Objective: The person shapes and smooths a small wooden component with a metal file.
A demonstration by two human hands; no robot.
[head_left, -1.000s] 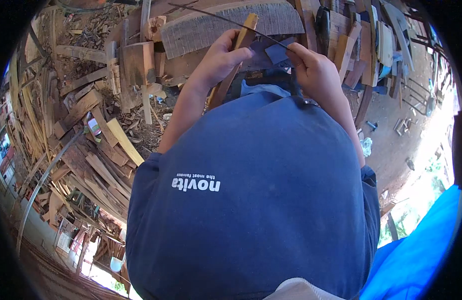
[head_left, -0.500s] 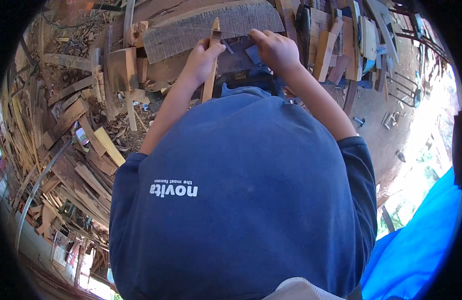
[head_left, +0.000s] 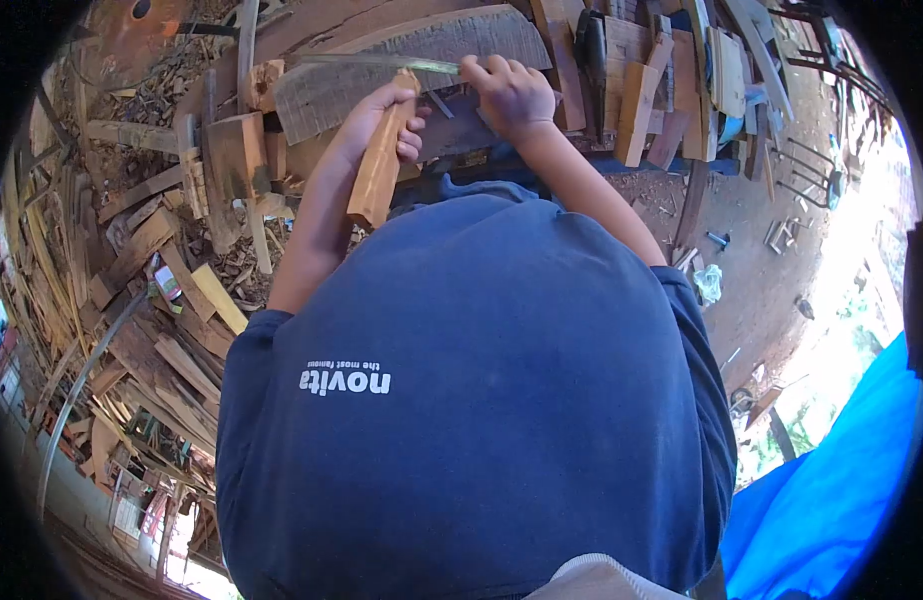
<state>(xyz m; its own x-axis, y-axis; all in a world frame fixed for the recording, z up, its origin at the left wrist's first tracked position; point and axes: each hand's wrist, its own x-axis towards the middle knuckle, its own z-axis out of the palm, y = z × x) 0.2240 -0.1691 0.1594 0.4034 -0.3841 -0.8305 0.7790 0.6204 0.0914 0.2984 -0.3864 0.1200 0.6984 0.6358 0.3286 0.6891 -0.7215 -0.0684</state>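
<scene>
Evidently your left hand [head_left: 380, 118] is wrapped round one wooden stick [head_left: 375, 180], tilting its top end up against the one thin blade [head_left: 372, 62] (possibly a saw blade, too blurred to say). Your right hand [head_left: 507, 92] pinches that blade by its end, likely to steady it. Both hover over one rough-sawn slab [head_left: 422, 45], with scattered offcuts [head_left: 182, 300] to your left.

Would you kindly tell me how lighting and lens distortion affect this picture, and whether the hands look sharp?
Head view: fisheye bends the scrap planks at left, corners black; ground at lower right blown out by sun; left hand, gripping a wooden piece, and right hand, pinching a thin strip, lie in even shade, reasonably sharp.
</scene>
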